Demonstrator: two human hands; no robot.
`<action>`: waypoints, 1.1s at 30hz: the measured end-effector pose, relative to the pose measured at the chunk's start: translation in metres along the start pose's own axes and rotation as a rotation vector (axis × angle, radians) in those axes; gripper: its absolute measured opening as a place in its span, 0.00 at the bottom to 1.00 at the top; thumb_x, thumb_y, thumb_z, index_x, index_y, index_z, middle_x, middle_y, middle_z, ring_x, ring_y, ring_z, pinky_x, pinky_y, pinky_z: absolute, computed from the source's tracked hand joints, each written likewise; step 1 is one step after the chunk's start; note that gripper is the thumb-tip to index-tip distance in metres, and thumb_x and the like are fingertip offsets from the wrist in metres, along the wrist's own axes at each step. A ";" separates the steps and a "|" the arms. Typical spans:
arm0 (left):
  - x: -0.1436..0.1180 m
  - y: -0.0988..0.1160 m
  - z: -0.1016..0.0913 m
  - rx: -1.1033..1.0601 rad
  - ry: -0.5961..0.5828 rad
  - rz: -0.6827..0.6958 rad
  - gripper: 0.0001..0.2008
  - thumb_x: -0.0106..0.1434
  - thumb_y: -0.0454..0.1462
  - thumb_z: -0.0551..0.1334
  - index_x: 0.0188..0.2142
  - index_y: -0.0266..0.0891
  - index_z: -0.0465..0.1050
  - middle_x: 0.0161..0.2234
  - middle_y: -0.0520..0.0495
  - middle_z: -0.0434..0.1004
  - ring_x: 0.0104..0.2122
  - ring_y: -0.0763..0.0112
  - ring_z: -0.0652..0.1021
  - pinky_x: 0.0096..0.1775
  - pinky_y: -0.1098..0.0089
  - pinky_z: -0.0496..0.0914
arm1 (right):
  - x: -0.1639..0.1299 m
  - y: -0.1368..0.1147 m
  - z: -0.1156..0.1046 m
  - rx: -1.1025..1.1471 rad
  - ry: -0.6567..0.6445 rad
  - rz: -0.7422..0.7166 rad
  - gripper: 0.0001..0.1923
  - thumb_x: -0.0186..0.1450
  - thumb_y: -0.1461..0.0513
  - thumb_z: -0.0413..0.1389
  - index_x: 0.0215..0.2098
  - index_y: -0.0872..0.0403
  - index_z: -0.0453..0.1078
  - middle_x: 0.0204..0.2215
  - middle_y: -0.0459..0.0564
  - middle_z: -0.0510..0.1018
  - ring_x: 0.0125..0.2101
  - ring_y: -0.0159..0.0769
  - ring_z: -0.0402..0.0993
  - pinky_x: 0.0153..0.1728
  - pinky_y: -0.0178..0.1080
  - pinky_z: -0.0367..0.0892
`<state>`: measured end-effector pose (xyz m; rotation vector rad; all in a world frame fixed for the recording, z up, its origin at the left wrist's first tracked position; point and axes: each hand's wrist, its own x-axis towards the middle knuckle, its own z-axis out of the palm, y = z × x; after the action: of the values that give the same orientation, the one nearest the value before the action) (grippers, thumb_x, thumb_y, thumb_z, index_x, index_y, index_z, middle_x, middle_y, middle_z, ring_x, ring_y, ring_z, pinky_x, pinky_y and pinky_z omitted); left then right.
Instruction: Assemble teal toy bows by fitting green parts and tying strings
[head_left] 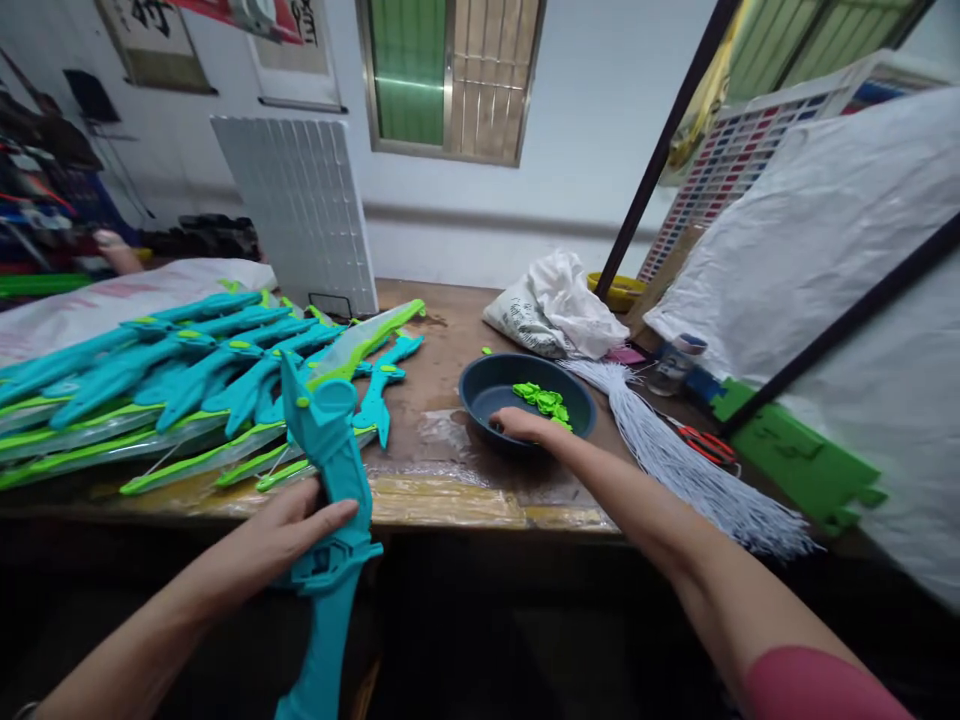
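Upright in front of me stands a turquoise plastic toy bow, with a round joint near its top. My left hand is wrapped around its middle, the thumb lying across the front. Over the table, my right hand reaches into a dark round basin. Its fingers are curled near the basin floor, and what they may pinch is hidden. Small bright green plastic pieces lie heaped in the basin, just beyond that hand.
Several turquoise-and-green toy bows are piled on the table at left. Right of the basin lie a bundle of white strings, orange-handled scissors and a green plastic block. A white sack sits behind. Dark poles rise at right.
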<state>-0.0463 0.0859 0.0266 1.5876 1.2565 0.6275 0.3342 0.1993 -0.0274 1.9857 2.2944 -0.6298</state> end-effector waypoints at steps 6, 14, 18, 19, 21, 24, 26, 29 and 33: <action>-0.010 -0.037 0.020 -0.492 -0.064 -0.012 0.31 0.48 0.46 0.77 0.52 0.48 0.77 0.55 0.43 0.79 0.57 0.44 0.76 0.55 0.57 0.72 | 0.000 0.011 0.000 0.251 0.048 0.057 0.12 0.72 0.57 0.59 0.47 0.58 0.72 0.44 0.50 0.77 0.41 0.37 0.76 0.43 0.43 0.76; -0.029 -0.059 0.076 -0.761 -0.058 -0.156 0.24 0.50 0.50 0.76 0.43 0.44 0.79 0.44 0.39 0.84 0.46 0.47 0.82 0.45 0.56 0.78 | -0.009 0.016 -0.007 0.801 0.221 -0.024 0.10 0.72 0.61 0.59 0.48 0.59 0.70 0.40 0.49 0.77 0.35 0.32 0.77 0.35 0.37 0.77; -0.019 -0.042 0.050 -0.661 -0.012 -0.057 0.24 0.49 0.52 0.75 0.41 0.42 0.79 0.36 0.41 0.84 0.38 0.53 0.83 0.39 0.62 0.78 | -0.014 0.016 -0.008 0.935 0.280 -0.003 0.08 0.72 0.61 0.59 0.46 0.59 0.71 0.37 0.47 0.77 0.32 0.30 0.77 0.33 0.35 0.77; -0.018 -0.037 0.041 -0.638 -0.018 -0.032 0.24 0.49 0.52 0.75 0.40 0.42 0.79 0.36 0.41 0.84 0.37 0.54 0.82 0.38 0.63 0.78 | -0.016 0.016 -0.009 0.953 0.292 0.007 0.08 0.72 0.61 0.59 0.45 0.59 0.71 0.36 0.47 0.77 0.31 0.30 0.76 0.32 0.34 0.76; -0.018 -0.027 0.025 -0.591 -0.043 0.002 0.23 0.50 0.51 0.75 0.40 0.42 0.79 0.37 0.42 0.84 0.36 0.53 0.82 0.36 0.63 0.78 | -0.019 0.016 -0.010 0.981 0.321 0.023 0.08 0.72 0.61 0.59 0.42 0.60 0.72 0.34 0.46 0.77 0.30 0.29 0.76 0.32 0.34 0.76; -0.022 -0.018 0.015 -0.541 -0.080 0.012 0.22 0.52 0.49 0.75 0.42 0.42 0.78 0.38 0.42 0.83 0.36 0.52 0.82 0.33 0.64 0.77 | -0.027 0.010 -0.013 1.005 0.388 0.025 0.09 0.70 0.60 0.62 0.38 0.60 0.72 0.29 0.45 0.77 0.27 0.29 0.76 0.31 0.35 0.76; -0.026 -0.017 0.019 -0.516 -0.121 -0.011 0.22 0.54 0.49 0.74 0.44 0.40 0.76 0.36 0.41 0.83 0.33 0.56 0.82 0.32 0.65 0.76 | -0.039 -0.001 -0.013 1.009 0.448 -0.005 0.12 0.65 0.58 0.66 0.35 0.60 0.73 0.26 0.46 0.77 0.26 0.30 0.75 0.30 0.35 0.76; -0.031 -0.022 0.032 -0.514 -0.181 -0.048 0.23 0.56 0.49 0.72 0.44 0.38 0.74 0.33 0.39 0.83 0.30 0.61 0.80 0.32 0.68 0.75 | -0.072 -0.029 -0.006 1.004 0.509 -0.097 0.17 0.58 0.54 0.69 0.37 0.59 0.75 0.26 0.48 0.78 0.25 0.32 0.75 0.30 0.35 0.75; -0.037 -0.034 0.045 -0.561 -0.219 -0.086 0.22 0.57 0.48 0.72 0.44 0.37 0.70 0.33 0.41 0.82 0.31 0.62 0.81 0.31 0.69 0.74 | -0.135 -0.078 0.018 0.845 0.529 -0.343 0.16 0.62 0.54 0.66 0.44 0.55 0.77 0.33 0.50 0.81 0.32 0.35 0.77 0.36 0.36 0.74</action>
<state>-0.0350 0.0339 -0.0156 1.0954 0.8796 0.6601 0.2792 0.0589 0.0171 2.2716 3.0829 -1.4585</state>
